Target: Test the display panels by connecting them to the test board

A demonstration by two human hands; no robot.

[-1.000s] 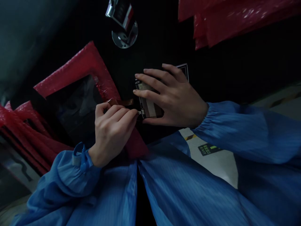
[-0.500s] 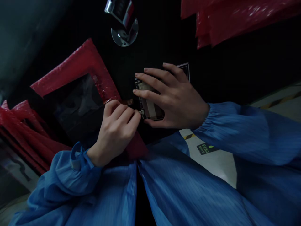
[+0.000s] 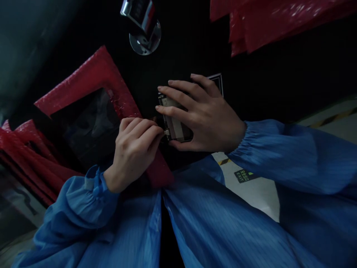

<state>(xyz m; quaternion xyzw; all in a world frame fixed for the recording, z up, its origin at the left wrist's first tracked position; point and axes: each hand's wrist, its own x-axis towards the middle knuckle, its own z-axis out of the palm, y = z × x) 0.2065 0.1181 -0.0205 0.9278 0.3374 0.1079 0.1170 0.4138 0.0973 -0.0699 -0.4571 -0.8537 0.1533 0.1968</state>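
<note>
A small flat panel (image 3: 175, 128) with a pale middle strip and a circuit board edge lies on the dark surface. Over it my right hand (image 3: 205, 111) is open, fingers spread across its face and thumb along its near edge. My left hand (image 3: 136, 150) is closed in a pinch at the panel's left edge, beside a small light connector (image 3: 166, 132). Whatever its fingertips hold is hidden behind them. Just beyond that hand lies a red plastic frame-shaped piece (image 3: 122, 89) around a dark, shiny sheet (image 3: 92, 115).
Red plastic pieces (image 3: 30, 160) stand stacked at the left, and more red sheets (image 3: 267, 26) lie at the far right. A shiny metal fixture with a round base (image 3: 146, 41) is at the top. An exit sign (image 3: 244, 175) shows on the floor below.
My left hand's fingers have shifted slightly and its grip has turned, with the index finger now straighter toward the connector. My right hand stays on the panel. The whole view has moved a little.
</note>
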